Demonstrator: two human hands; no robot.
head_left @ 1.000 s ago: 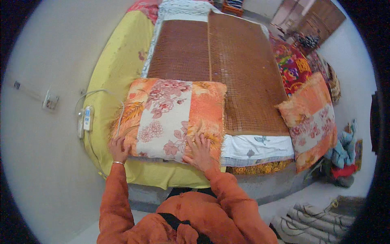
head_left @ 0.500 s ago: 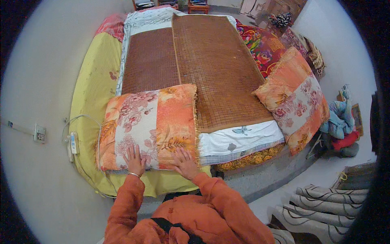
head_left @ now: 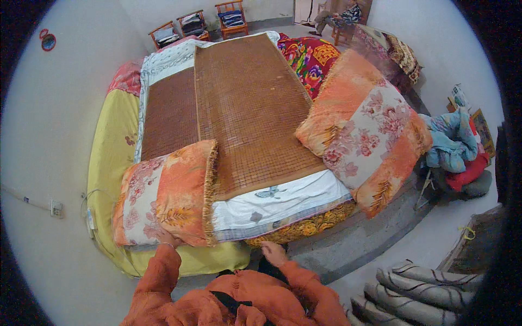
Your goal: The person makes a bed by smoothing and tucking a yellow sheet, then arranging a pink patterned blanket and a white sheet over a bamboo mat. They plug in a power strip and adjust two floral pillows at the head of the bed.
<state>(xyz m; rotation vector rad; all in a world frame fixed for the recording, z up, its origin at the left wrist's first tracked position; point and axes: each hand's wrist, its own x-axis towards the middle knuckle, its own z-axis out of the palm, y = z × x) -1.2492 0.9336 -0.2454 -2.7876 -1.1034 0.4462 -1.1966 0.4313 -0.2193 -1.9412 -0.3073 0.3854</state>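
Note:
A fringed orange and white floral pillow (head_left: 187,190) lies at the near left corner of the bed. My left hand (head_left: 167,237) rests on its near edge, fingers lying against the cloth and partly blurred. Away from the pillow, my right hand (head_left: 273,253) hangs by the bed's near edge, beside a yellow-brown floral mattress side (head_left: 304,224). Its fingers are loosely curled, and I see nothing in them. A matching second pillow (head_left: 365,142) lies slanted over the bed's right edge. Between the pillows stretches a brown woven mat (head_left: 250,108) over a white sheet (head_left: 283,198).
A yellow cloth (head_left: 111,136) runs along the left wall, with a power strip (head_left: 91,220) on it. Chairs (head_left: 232,19) with folded clothes stand at the back, and a person (head_left: 342,19) sits at the far right. Blue cloth (head_left: 454,138) and a patterned curtain (head_left: 418,293) are at right.
My right hand has left the near pillow and moved right to the bed's edge, its fingers curling. My left hand stays on the pillow. The view has tilted up and turned right.

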